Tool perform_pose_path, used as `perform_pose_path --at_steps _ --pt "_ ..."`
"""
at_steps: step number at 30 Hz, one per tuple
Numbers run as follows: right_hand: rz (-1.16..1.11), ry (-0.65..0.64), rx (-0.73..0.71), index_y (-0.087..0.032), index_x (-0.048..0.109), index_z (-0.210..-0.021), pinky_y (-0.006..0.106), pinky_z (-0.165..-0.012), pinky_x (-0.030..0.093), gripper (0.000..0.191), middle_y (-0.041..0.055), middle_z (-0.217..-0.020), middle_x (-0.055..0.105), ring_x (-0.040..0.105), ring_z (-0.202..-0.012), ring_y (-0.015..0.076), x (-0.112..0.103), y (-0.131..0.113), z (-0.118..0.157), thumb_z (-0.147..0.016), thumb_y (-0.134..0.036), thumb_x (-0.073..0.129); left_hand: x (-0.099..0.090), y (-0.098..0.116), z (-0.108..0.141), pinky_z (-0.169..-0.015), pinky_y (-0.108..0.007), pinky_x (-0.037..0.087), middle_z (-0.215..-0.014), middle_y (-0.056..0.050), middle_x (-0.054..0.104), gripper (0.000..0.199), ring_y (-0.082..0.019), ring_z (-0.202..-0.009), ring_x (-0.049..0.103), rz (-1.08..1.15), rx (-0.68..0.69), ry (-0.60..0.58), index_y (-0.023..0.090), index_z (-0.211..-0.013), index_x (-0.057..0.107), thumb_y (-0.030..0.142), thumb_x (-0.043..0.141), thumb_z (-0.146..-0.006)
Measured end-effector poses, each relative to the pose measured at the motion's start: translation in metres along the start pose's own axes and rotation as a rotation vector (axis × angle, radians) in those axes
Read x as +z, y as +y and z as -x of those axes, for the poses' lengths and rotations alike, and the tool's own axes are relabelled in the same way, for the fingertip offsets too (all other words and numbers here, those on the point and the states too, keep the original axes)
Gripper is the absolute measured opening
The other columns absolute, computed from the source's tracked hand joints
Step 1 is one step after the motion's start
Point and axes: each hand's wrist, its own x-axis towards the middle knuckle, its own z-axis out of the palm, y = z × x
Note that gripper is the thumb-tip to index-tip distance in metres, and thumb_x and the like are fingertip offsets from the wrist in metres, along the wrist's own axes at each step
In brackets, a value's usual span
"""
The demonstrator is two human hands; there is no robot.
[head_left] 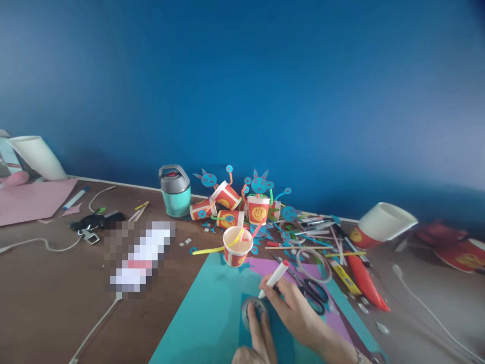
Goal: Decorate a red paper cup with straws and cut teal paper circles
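Observation:
My right hand (293,308) grips a white marker (278,277) with a red end, its tip slanting down at the edge of a small round disc (248,305). Two extended fingers of my left hand (256,338) press on that disc. Beneath it lies a darker blue piece of paper (283,331), on top of a large turquoise sheet (200,313). Just behind my hands stands a red and white paper cup (237,246) with a yellow straw (208,250) sticking out to the left.
Behind are decorated cups (258,210) with blue paper faces and a teal flask (176,194). Black-handled scissors (316,296), a tape ring (314,265), a yellow cutter (345,278) and a red pointed object (366,283) lie right. Keys (90,236) and a pink sheet (34,199) lie left.

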Motion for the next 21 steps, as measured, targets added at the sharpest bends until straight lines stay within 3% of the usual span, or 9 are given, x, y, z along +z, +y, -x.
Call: perform_pose_path --at_steps 4,8,12,17,21 --pt "-0.032 0.068 0.048 -0.024 0.063 -0.090 0.037 -0.073 0.053 0.028 0.0070 -0.083 0.069 0.063 -0.080 0.0246 0.004 0.005 0.013 -0.098 -0.042 0.043 -0.004 -0.015 -0.005 -0.032 -0.014 0.038 -0.104 -0.015 0.076 0.052 -0.004 -0.031 0.042 1.246 -0.247 -0.112 0.003 -0.119 0.065 -0.004 0.037 -0.076" --pt "-0.022 0.119 0.080 -0.023 0.064 -0.089 0.035 -0.075 0.053 0.031 0.0062 -0.083 0.069 0.064 -0.081 0.0239 0.007 0.009 0.025 -0.097 -0.046 0.044 -0.001 -0.028 -0.001 -0.033 -0.021 0.035 -0.105 -0.022 0.074 0.054 -0.005 -0.028 0.032 1.939 -0.470 -0.080 0.002 -0.127 0.058 0.008 0.030 -0.081" --pt "0.003 0.189 0.070 -0.022 0.065 -0.088 0.031 -0.075 0.053 0.035 0.0056 -0.083 0.070 0.065 -0.081 0.0230 0.010 0.011 0.034 -0.095 -0.050 0.046 -0.005 -0.030 0.000 -0.034 -0.020 0.027 -0.103 -0.023 0.074 0.057 -0.004 -0.030 0.026 2.286 -0.553 -0.150 0.008 -0.127 0.060 0.017 0.040 -0.075" --pt "0.021 0.210 0.042 -0.021 0.065 -0.084 0.030 -0.072 0.053 0.036 0.0058 -0.078 0.070 0.066 -0.075 0.0220 0.011 0.013 0.043 -0.095 -0.049 0.046 -0.008 -0.027 -0.001 -0.036 -0.020 0.026 -0.109 -0.026 0.071 0.058 -0.003 -0.030 0.023 2.293 -0.649 -0.252 0.007 -0.130 0.057 0.017 0.033 -0.078" --pt "0.021 0.208 0.036 -0.022 0.066 -0.083 0.031 -0.073 0.054 0.032 0.0063 -0.081 0.071 0.067 -0.077 0.0228 0.011 0.015 0.048 -0.094 -0.047 0.049 0.003 -0.023 0.002 -0.033 -0.018 0.027 -0.101 -0.019 0.075 0.053 -0.002 -0.028 0.027 2.588 -0.709 -0.260 0.013 -0.122 0.065 0.013 0.045 -0.073"
